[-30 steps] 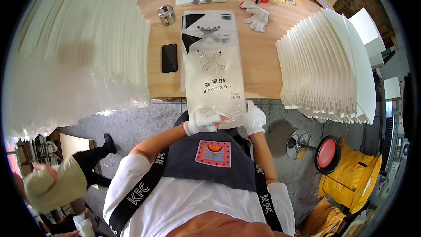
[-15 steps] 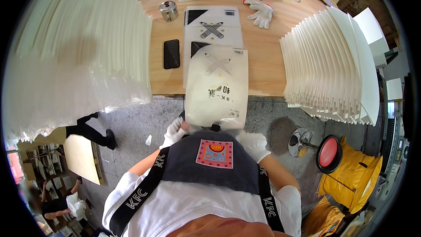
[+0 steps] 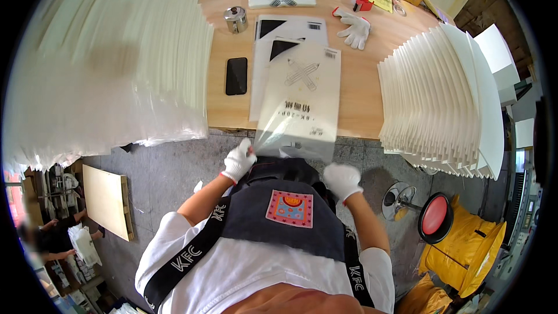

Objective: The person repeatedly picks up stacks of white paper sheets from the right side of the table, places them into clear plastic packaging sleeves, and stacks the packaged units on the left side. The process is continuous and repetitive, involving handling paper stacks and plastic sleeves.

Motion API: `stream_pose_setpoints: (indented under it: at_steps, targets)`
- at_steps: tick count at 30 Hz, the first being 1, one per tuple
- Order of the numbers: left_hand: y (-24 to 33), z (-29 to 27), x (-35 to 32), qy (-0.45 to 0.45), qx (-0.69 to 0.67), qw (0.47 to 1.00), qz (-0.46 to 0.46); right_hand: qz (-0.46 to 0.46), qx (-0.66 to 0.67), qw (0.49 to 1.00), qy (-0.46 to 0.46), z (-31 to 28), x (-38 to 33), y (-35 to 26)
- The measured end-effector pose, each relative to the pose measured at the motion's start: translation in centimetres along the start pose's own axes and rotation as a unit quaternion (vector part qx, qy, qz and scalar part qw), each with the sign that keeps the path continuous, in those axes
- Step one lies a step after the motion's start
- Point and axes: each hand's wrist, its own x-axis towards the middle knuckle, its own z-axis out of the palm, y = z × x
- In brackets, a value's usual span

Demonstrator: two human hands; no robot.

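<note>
Tabletop right of the packet is clear; phone obstructs left.

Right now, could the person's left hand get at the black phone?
Probably yes: the phone lies uncovered on the table, ahead of the left hand, with the front plastic bag off to the right, not across the way.

Packing workshop by the look of it. Worktop has a tall white stack at the left edge, fanned white sheets at the right, printed clear sleeves between. Red tape roll toward far right corner. Grey slab floor, yellow sacks, second person by cluttered racks.
</note>
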Motion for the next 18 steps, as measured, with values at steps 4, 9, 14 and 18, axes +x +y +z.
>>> stream_pose_setpoints:
  at_steps: [4, 9, 14, 18]
  targets:
    - [-1.5, -0.8, -2.2, -0.06, -0.094, 0.993, 0.042, -0.029, 0.058, 0.998, -0.026, 1.5, -1.2, 0.2]
    - [-4.0, 1.5, -0.7, 0.024, -0.456, 0.887, -0.076, 0.152, 0.315, 0.923, 0.158, 9.1, 2.8, 5.3]
    - [-5.5, 5.1, 4.1, -0.117, -0.228, 0.945, -0.204, 0.085, 0.815, 0.572, -0.021, 11.1, 5.4, 2.0]
    - [-1.3, 1.0, 3.3, -0.108, -0.278, 0.942, -0.15, 0.078, 0.696, 0.662, -0.267, 12.8, 1.5, 4.2]
